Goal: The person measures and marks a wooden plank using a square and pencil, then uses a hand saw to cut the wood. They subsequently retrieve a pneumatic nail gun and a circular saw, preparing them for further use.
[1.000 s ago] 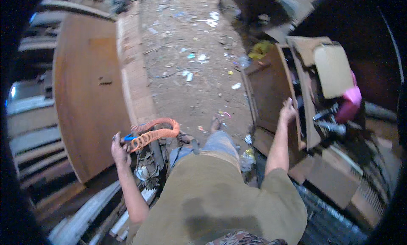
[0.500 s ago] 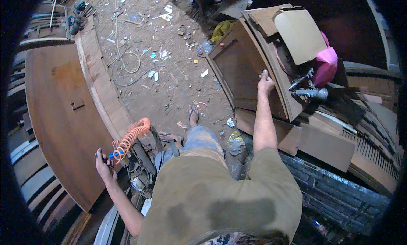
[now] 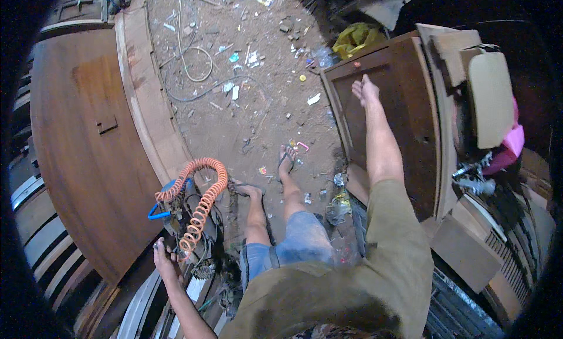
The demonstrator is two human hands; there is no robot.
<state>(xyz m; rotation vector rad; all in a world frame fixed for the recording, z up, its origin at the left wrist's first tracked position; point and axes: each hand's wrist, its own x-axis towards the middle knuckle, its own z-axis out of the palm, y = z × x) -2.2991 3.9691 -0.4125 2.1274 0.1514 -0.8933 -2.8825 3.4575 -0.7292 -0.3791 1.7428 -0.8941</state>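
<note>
My right hand [image 3: 366, 91] is stretched out over the panelled face of a brown wooden cabinet [image 3: 404, 122]. Its fingers look extended, with nothing visible in them; whether they touch the wood I cannot tell. A small reddish round thing [image 3: 357, 64] is on the cabinet's face just beyond the fingertips. Low on the left, my left hand [image 3: 165, 260] has curled fingers beside the lower end of an orange coiled air hose [image 3: 202, 213]. What those fingers hold is too small to make out. The hose loops over a machine [image 3: 176, 221] with a blue handle [image 3: 159, 212].
A large brown wooden panel [image 3: 88, 163] lies at left, beside a long pale board [image 3: 138, 81]. Scraps and a thin hose [image 3: 196, 80] litter the dirt floor. Cardboard [image 3: 491, 101], a pink bag [image 3: 509, 148] and a metal spray gun [image 3: 476, 180] sit on the cabinet at right.
My right hand has left the cabinet's near edge, moved farther across its face, and its fingers have opened. My left hand has dropped lower, below the blue handle. The view has shifted.
</note>
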